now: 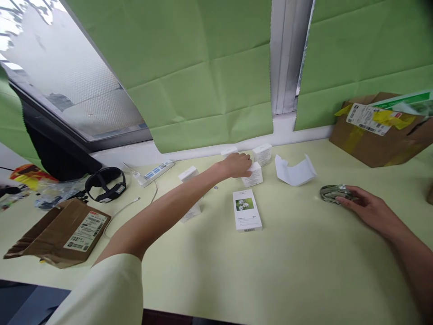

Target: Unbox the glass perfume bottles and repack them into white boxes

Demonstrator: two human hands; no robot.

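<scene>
My left hand (pixel 238 165) reaches across the table, its fingers curled at the near edge of a small white box (pixel 254 177). Part of that box and my fingertips are hidden. Behind it stand two more white boxes, one at the right (pixel 262 155) and one at the left (pixel 229 150). Closer to me lies a flat white box with a flower picture (pixel 246 211). On the right, my right hand (pixel 368 206) is closed at the edge of a green, coiled-looking bundle (pixel 333 194), thumb on its near side; its exact kind is unclear.
A folded white paper piece (pixel 295 174) lies between my hands. More white boxes (pixel 188 173) sit partly behind my left forearm. At left are an open carton (pixel 72 232), a black headset (pixel 105 185) and a power strip (pixel 158 170). Another carton (pixel 368 140) stands back right.
</scene>
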